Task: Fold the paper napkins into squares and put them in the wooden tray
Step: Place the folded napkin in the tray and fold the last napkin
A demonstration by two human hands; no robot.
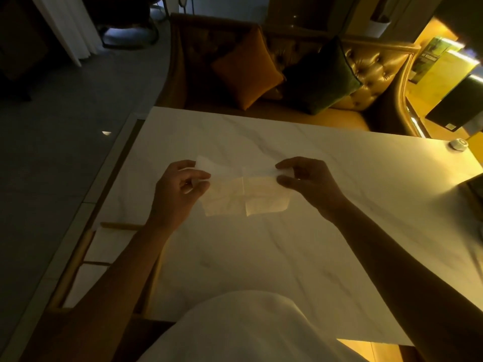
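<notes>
The paper napkin (261,194) is held by its two top corners. The left grip (177,189) pinches the top-left corner between thumb and forefinger, and the right grip (305,181) pinches the top-right corner the same way. The sheet is stretched between them and droops over the middle of the pale marbled surface (287,257); whether its lower edge touches cannot be told. Warm light glows through it, and a vertical crease runs down its middle, with the two halves hanging unevenly.

It looks very light, thin and limp, so it will likely sag, flutter and tear if tugged hard. Corners and edges seem the best places to hold it, with fingertips only. Laying it flat on the surface and pressing along each fold should set the creases.

The wooden tray (119,226) sits at the near left edge, partly under the left forearm, with white napkins (104,244) already in its compartments.
</notes>
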